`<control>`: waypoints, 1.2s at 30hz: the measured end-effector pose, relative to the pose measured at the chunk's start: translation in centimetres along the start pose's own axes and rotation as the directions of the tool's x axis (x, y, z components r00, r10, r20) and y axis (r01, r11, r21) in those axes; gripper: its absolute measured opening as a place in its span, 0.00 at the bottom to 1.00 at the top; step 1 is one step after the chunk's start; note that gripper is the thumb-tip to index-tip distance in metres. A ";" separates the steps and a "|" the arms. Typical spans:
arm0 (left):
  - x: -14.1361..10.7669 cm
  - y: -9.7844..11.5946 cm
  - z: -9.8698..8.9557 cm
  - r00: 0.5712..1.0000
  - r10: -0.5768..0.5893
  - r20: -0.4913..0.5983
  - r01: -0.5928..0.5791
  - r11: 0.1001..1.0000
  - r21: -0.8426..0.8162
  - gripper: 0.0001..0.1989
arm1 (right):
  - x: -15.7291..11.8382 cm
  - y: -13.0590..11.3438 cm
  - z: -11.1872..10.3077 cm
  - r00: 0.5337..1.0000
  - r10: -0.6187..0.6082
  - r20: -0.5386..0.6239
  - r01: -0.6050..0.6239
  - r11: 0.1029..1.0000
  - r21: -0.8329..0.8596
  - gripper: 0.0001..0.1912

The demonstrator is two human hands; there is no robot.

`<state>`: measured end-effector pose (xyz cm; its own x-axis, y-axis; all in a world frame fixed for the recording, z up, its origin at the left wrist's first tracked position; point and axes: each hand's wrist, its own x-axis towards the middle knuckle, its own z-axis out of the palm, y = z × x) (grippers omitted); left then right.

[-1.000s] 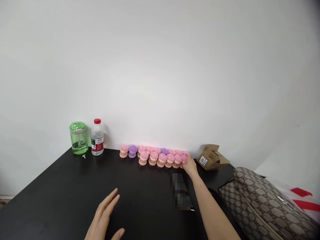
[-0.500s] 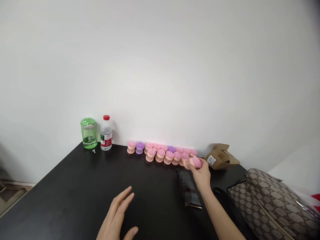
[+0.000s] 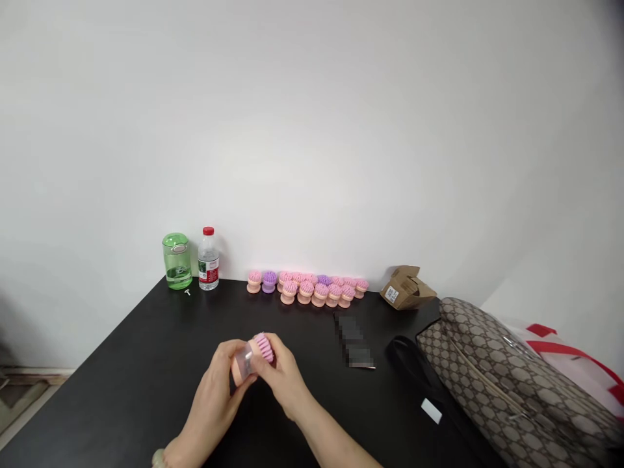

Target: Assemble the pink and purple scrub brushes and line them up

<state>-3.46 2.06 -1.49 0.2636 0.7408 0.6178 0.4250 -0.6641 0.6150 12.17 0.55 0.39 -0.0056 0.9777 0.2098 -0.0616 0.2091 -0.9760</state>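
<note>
A small round scrub brush point(image 3: 264, 348) with pink bristles and a peach base is held between my two hands, tilted with its bristles toward the upper right. My left hand point(image 3: 212, 393) grips the base end. My right hand point(image 3: 284, 374) closes its thumb and fingers around the bristle end. The middle part between them looks clear and shiny. Beyond my hands, several similar pink brushes point(image 3: 305, 292) stand in rows along the wall, with a purple brush point(image 3: 269, 281) near the left end and another purple one point(image 3: 323, 279) in the back row.
On the black table point(image 3: 146, 377), a green tumbler point(image 3: 177, 261) and a water bottle point(image 3: 208, 260) stand back left. At right are an opened cardboard box point(image 3: 408, 289), a blurred flat dark object point(image 3: 355, 341), a white slip point(image 3: 431, 411) and a patterned bag point(image 3: 507, 377) with a black strap point(image 3: 409, 361).
My right hand has brought the pink brush from the right end of the rows to the front middle. My left hand, open before, now grips its base. The view has shifted slightly right.
</note>
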 end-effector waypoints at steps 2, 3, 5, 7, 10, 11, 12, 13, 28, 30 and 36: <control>0.0 -0.2 -0.2 1.000 0.017 -0.010 -0.017 0.999 0.029 0.15 | 0.4 0.4 0.1 0.999 0.029 0.013 -0.029 0.999 0.027 0.20; -0.1 -0.2 -0.3 1.000 0.025 -0.005 -0.024 0.999 0.040 0.14 | 0.4 0.8 0.0 0.999 0.047 0.017 -0.047 0.998 0.045 0.22; -0.2 0.0 -0.3 0.999 0.033 0.035 -0.034 0.998 0.048 0.15 | 0.1 1.3 -0.1 0.996 0.086 0.030 -0.088 0.991 0.104 0.24; -0.2 0.3 -0.4 0.994 0.044 0.095 -0.046 0.999 0.026 0.16 | -0.3 1.6 -0.3 0.992 0.114 0.046 -0.120 0.978 0.171 0.24; 0.0 0.9 -0.6 0.991 0.040 0.128 -0.038 0.999 -0.020 0.15 | -0.8 1.7 -0.4 0.992 0.118 0.048 -0.126 0.961 0.247 0.22; 0.1 1.0 -0.7 0.993 0.029 0.114 -0.026 0.999 -0.028 0.13 | -0.9 1.7 -0.3 0.993 0.110 0.038 -0.116 0.958 0.263 0.22; 0.2 1.0 -0.8 0.995 0.016 0.096 -0.012 0.999 -0.036 0.12 | -1.0 1.7 -0.2 0.995 0.096 0.022 -0.098 0.956 0.275 0.22; 0.3 1.0 -0.8 0.997 0.000 0.076 0.004 0.999 -0.045 0.11 | -1.1 1.7 0.0 0.997 0.074 0.003 -0.072 0.957 0.283 0.22; 0.4 0.6 0.2 0.729 -0.631 0.265 0.671 0.585 -0.456 0.26 | -1.4 4.2 -0.4 0.999 0.020 0.036 -0.023 0.996 0.082 0.26; 0.4 0.4 0.2 0.746 -0.624 0.233 0.657 0.631 -0.412 0.25 | -1.2 4.3 -0.2 0.996 0.054 0.067 -0.062 0.991 0.121 0.19; 0.8 0.2 -0.1 0.825 -0.554 0.114 0.561 0.775 -0.291 0.22 | -1.0 4.3 -0.2 0.995 0.048 0.087 -0.067 0.971 0.231 0.33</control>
<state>-3.30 2.50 -0.86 0.0803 0.9904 0.1127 0.2249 -0.1282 0.9659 12.07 0.45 -4.07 -0.0952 0.9814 0.1666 -0.2896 0.1329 -0.9479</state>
